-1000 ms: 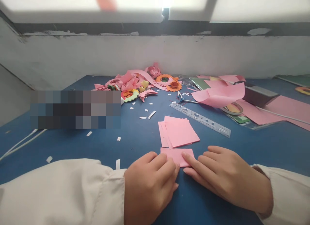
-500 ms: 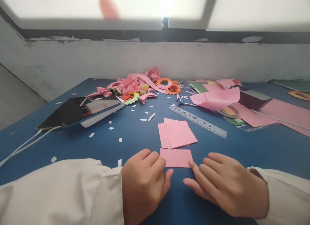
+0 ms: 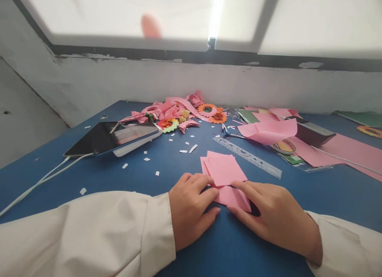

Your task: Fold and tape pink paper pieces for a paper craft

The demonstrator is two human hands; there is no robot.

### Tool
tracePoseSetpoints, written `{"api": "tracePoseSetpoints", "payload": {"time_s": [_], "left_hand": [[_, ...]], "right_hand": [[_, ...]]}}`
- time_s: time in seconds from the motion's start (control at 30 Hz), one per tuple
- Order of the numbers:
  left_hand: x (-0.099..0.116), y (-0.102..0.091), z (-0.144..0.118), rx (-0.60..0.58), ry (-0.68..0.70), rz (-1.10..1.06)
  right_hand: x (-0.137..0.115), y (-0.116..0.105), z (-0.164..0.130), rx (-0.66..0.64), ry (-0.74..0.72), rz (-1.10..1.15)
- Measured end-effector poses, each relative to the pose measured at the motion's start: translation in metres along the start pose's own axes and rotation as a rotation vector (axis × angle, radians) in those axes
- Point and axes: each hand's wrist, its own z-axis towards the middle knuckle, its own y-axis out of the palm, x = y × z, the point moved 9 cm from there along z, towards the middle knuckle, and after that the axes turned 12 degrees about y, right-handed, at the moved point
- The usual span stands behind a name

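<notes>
Bare blue tabletop [image 3: 167, 165] lies open to the left of the hands, dotted only with small white paper bits [image 3: 146, 159] that block nothing. Farther left, a tablet [image 3: 113, 137] and its white cable [image 3: 38, 183] close off that side. Directly ahead, a stack of pink paper squares [image 3: 225, 169] sits just beyond the fingers, with a clear ruler [image 3: 247, 157] slanting behind it. To the right, the tabletop runs free until the pink sheets [image 3: 337, 147]. Paper scraps [image 3: 179, 114] crowd the far edge.

Pink paper square [image 3: 234, 197] looked matt, smooth, thin. Table [image 3: 167, 169] was blue, matt. Ruler [image 3: 247, 157] behind paper square was clear glossy plastic. Tablet [image 3: 112, 137] left of ruler had glossy glass screen. Sleeves [image 3: 89, 233] were off-white cloth.
</notes>
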Motion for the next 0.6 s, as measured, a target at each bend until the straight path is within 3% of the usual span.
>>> {"api": "tracePoseSetpoints", "payload": {"time_s": [0.1, 0.23, 0.37, 0.43, 0.5, 0.6], "left_hand": [[0.001, 0.003, 0.0, 0.0, 0.006, -0.056], [0.0, 0.001, 0.0, 0.042, -0.015, -0.091], [-0.003, -0.011, -0.003, 0.161, -0.063, -0.139], [-0.006, -0.017, -0.004, 0.223, -0.081, -0.179], [-0.011, -0.02, -0.003, 0.264, -0.095, -0.221], [-0.019, -0.024, 0.002, 0.283, -0.093, -0.267]], "right_hand": [[0.003, 0.001, 0.001, -0.046, 0.043, 0.078], [0.009, 0.011, 0.009, -0.236, 0.133, 0.179], [-0.008, 0.012, 0.029, -0.336, 0.059, 0.388], [-0.016, 0.003, 0.041, -0.235, 0.014, 0.5], [-0.015, -0.011, 0.047, -0.029, 0.002, 0.553], [-0.009, -0.023, 0.039, 0.185, -0.036, 0.527]]}}
